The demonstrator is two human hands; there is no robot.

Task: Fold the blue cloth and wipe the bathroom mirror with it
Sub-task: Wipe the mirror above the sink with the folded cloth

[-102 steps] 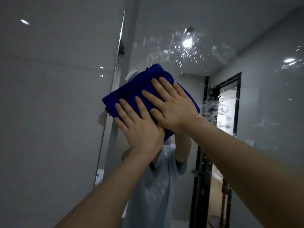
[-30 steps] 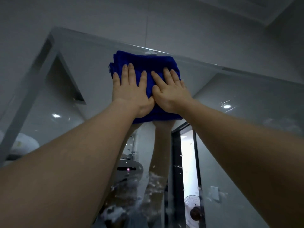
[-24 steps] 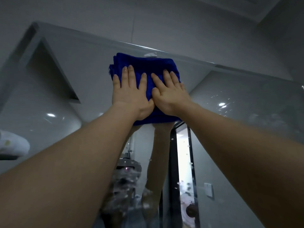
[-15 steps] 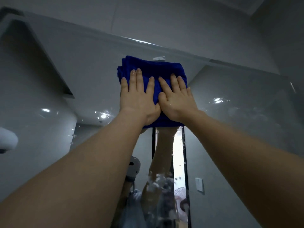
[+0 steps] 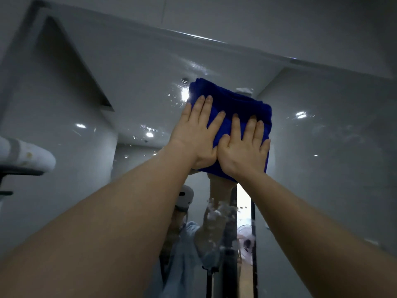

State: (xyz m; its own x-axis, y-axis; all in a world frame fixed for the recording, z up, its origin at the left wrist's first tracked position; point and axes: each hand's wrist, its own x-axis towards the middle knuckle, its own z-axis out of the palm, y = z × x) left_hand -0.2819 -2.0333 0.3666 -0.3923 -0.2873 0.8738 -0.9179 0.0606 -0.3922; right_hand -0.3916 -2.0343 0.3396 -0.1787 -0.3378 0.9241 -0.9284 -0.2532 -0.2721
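Observation:
A folded blue cloth (image 5: 238, 104) lies flat against the bathroom mirror (image 5: 139, 78), a little below the mirror's top edge. My left hand (image 5: 196, 134) presses on the cloth's left half with straight fingers. My right hand (image 5: 243, 151) presses flat on its right half, thumb beside the left hand. The hands cover the lower part of the cloth. Wet streaks and droplets show on the glass left of the cloth and below it.
The mirror's top edge (image 5: 214, 40) runs across above the cloth, with wall above it. A white rounded fixture (image 5: 23, 155) juts in at the left. The mirror reflects my arms, a person in a pale shirt, a dark door frame (image 5: 254, 233) and a fan.
Both hands and the cloth have slid down the glass away from the mirror's top edge and to the right. The cloth now sits tilted, its right side lower.

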